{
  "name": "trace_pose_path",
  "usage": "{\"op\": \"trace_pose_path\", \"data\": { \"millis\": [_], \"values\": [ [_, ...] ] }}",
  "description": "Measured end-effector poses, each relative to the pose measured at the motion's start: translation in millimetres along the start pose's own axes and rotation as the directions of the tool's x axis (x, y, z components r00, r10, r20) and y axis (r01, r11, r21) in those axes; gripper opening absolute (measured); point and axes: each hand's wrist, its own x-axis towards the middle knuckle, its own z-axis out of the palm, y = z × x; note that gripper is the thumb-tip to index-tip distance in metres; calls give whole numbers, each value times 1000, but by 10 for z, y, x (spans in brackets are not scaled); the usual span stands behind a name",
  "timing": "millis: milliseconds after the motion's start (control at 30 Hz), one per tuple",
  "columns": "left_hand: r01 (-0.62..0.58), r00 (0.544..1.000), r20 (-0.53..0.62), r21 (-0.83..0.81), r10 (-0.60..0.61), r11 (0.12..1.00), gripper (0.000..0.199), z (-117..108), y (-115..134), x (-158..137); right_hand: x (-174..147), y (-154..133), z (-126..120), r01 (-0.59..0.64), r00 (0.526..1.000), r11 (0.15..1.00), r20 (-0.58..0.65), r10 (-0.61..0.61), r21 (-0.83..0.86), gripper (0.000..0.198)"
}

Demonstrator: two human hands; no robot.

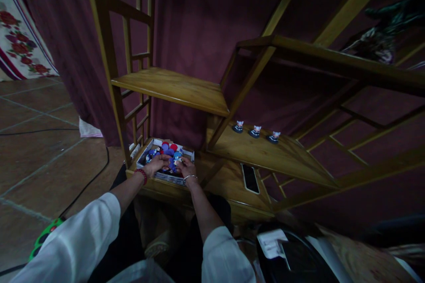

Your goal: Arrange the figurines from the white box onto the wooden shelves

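Observation:
Both of my hands are over a shallow white box (pixel 190 155) on the low shelf, filled with small blue, purple and red pieces. My right hand (pixel 187 169) has its fingers closed on a small blue-and-cream toy figure (pixel 177 157). From the other side, my left hand (pixel 157 164) reaches in with its fingers bent together by the purple part below the figure. Whether the left fingertips grip that part is too small to make out. Red round pieces (pixel 173 147) lie toward the back of the box.
Three small figures on dark round bases (pixel 255 131) stand in a row on the raised shelf (pixel 265 151) to the right. A phone (pixel 250 178) lies on the lower board. The wooden shelf (pixel 179 89) overhangs the box. Black cable (pixel 96 180) crosses the tiled floor.

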Motion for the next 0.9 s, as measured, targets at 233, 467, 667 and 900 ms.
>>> {"op": "trace_pose_path", "data": {
  "millis": [233, 467, 667, 900],
  "values": [
    [13, 999, 37, -31, -11, 999, 28, 7, 19, -21, 34, 45, -39, 95, 995, 995, -26, -95, -20, 38],
    [6, 999, 42, -87, -3, 996, 30, 0, 5, -47, 54, 89, -48, 117, 992, 992, -39, -119, -48, 36],
    [4, 998, 61, -106, 2, 994, 33, -14, -4, -58, 27, 62, -32, 123, 992, 992, -23, -123, 6, 33],
    [4, 997, 73, -74, 2, 997, 37, -13, -17, -47, -25, 16, -16, 138, 990, 990, -37, -138, -8, 33]
  ]
}}
